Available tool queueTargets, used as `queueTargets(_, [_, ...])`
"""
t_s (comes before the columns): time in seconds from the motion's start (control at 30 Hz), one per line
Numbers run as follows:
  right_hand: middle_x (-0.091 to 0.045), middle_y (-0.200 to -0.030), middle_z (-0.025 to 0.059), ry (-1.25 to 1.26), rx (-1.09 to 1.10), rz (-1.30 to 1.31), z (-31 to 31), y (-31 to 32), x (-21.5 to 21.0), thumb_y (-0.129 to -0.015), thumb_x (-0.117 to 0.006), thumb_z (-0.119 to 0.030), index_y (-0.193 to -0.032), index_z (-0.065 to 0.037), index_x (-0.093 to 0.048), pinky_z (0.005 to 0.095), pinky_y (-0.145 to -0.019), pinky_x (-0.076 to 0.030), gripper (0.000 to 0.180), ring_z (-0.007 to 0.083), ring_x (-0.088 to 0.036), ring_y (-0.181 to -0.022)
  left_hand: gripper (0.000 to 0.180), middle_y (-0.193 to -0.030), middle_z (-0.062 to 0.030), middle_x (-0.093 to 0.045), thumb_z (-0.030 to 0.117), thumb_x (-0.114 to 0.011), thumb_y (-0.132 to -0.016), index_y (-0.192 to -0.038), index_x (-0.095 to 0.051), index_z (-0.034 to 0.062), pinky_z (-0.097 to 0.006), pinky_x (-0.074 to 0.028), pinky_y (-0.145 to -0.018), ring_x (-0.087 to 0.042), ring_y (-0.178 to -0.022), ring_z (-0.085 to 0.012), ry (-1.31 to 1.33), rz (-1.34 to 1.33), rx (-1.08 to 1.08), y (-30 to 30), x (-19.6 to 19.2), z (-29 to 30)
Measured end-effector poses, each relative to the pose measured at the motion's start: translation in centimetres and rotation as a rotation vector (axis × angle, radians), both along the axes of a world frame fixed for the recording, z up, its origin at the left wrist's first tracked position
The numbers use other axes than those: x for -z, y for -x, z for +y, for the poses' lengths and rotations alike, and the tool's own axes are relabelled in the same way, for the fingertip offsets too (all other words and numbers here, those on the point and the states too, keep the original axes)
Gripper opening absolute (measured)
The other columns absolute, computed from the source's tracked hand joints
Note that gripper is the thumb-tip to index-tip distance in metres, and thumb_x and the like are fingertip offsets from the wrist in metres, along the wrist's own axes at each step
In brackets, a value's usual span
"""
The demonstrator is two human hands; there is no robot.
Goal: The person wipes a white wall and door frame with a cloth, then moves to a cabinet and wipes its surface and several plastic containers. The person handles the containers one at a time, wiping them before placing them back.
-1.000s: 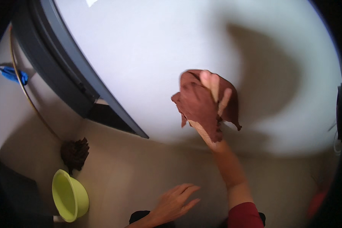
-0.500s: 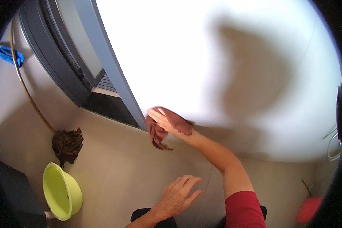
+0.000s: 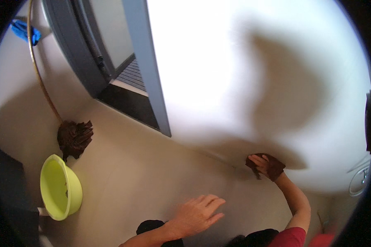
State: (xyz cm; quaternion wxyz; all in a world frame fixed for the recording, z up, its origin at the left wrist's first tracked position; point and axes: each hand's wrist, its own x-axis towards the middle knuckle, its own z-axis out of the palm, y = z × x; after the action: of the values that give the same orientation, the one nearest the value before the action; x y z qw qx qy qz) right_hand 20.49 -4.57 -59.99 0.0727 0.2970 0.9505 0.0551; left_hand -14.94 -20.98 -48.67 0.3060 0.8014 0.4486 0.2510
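My right hand (image 3: 259,161) presses a dark brown cloth (image 3: 275,168) against the low part of the white wall (image 3: 202,82), close to where it meets the floor. Part of the cloth covers the back of that hand, and a loose end hangs beneath the fingers. My left hand (image 3: 198,214) hovers over the floor in front of me, holding nothing, its fingers apart and slightly blurred.
A grey-framed doorway (image 3: 146,61) with a dark sill opens at the left of the wall. On the left, a mop (image 3: 74,139) leans with its brown head on the floor (image 3: 123,177), beside a lime-green basin (image 3: 76,193). A blue cloth (image 3: 24,32) hangs behind the mop handle.
My right hand has carried the cloth from beside the door frame rightward along the foot of the wall. My left hand stays nearly in place, and the view has shifted a little.
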Motion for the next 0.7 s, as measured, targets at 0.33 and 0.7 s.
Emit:
queueTargets(0.33, [-0.046,-0.134,0.0032,-0.821,-0.171,0.345,7.3,24.8,-16.9,-0.082,-0.054,-0.019,-0.101,-0.01,-0.064,0.0394,-0.092,-0.036,0.023,0.0195,-0.043,-0.12,0.034,-0.108,-0.0093,-0.055,0.03,-0.058,-0.087,-0.114,-0.052,0.0109,-0.038,-0.049,-0.079,-0.057,-0.096,-0.0293,-0.003,0.041,0.017,0.1,1.6,0.5])
queueTargets(0.7, [-0.048,-0.131,0.0081,-1.184,-0.271,0.663,12.4,37.8,-30.0,-0.078,-0.055,-0.022,-0.095,-0.016,-0.066,0.0456,-0.092,-0.035,0.021,0.0229,-0.044,-0.118,0.039,-0.114,-0.0144,-0.054,0.035,-0.052,-0.089,-0.119,-0.051,0.0092,-0.044,-0.046,-0.085,-0.054,-0.103,-0.0337,0.179,0.01,-0.026,1.4,1.4,2.4])
